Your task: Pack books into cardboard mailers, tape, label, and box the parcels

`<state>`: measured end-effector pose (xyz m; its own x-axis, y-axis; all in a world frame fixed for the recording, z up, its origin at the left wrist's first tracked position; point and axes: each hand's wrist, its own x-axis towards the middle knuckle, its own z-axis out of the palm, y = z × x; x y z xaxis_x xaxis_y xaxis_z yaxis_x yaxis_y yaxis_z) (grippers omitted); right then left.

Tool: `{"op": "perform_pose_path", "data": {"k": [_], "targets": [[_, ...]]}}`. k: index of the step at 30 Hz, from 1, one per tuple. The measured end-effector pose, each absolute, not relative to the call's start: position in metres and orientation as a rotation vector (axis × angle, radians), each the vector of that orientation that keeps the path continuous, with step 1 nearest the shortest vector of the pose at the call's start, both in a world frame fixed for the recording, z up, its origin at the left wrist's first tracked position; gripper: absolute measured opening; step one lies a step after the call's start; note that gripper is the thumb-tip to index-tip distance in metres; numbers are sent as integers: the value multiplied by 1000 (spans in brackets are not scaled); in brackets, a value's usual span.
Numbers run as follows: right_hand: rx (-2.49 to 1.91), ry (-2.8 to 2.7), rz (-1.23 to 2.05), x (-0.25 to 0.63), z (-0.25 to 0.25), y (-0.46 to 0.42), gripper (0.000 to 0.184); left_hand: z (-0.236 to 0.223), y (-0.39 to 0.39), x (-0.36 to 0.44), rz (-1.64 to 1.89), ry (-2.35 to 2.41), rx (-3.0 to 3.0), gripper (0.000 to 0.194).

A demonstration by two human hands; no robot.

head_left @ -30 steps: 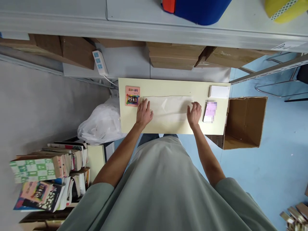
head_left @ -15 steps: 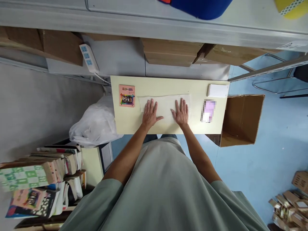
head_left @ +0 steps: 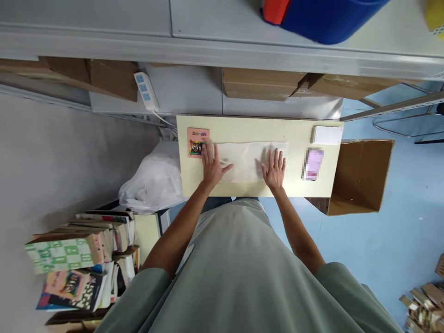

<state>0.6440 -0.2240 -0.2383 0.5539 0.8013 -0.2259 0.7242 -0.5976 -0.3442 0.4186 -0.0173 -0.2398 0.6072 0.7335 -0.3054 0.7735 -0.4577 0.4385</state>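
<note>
A thin, pale white sheet lies spread across the middle of the cream tabletop; I cannot tell whether it is plastic, paper or cloth. My left hand is at its left end, fingers stretched out and thumb pointing inward. Its fingertips overlap the lower right of a small pink booklet. Flat on the sheet's right part rests my right hand, its fingers spread. Neither hand grips anything. Further right lie a white block-like stack and a blurred purple item.
An open cardboard box stands right of the table. On the left are a white plastic bag and stacked books. A shelf edge runs across beyond the table, with a power strip and cardboard boxes beneath it.
My hands were at the sheet's ends, came inward with palms down, and have now moved apart again. The sheet's visible shape has changed slightly. The view has shifted a little.
</note>
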Motion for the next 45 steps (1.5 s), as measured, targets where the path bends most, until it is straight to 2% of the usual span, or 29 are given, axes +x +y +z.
{"op": "perform_pose_path", "data": {"k": [4, 7, 12, 20, 25, 30, 34, 38, 45], "targets": [[-2369, -1416, 725, 596, -226, -171, 70, -231, 26, 373, -56, 1594, 2201, 117], [-2189, -1557, 849, 553, -221, -121, 66, -231, 54, 350, -65, 1756, 2117, 102], [-2091, -1654, 982, 498, -226, -65, 65, -241, 76, 347, -76, 1756, 1937, 60], [-2080, -1530, 1031, 484, -240, -59, 64, -240, 88, 356, 77, 1785, 1535, 21], [-2012, -1406, 1096, 506, -244, -60, 63, -211, 78, 357, 251, 1659, 1383, 25], [-1952, -977, 1028, 544, -236, -91, 77, -182, 42, 383, 362, 1471, 1248, 43], [-1889, -787, 986, 584, -223, -142, 65, -180, 2, 425, 301, 1312, 1216, 48], [-2021, -701, 904, 625, -217, -199, 56, -198, -41, 472, 179, 1257, 1237, 41], [-2334, -699, 848, 661, -230, -262, 45, -236, -100, 520, -27, 1302, 1454, 17]]}}
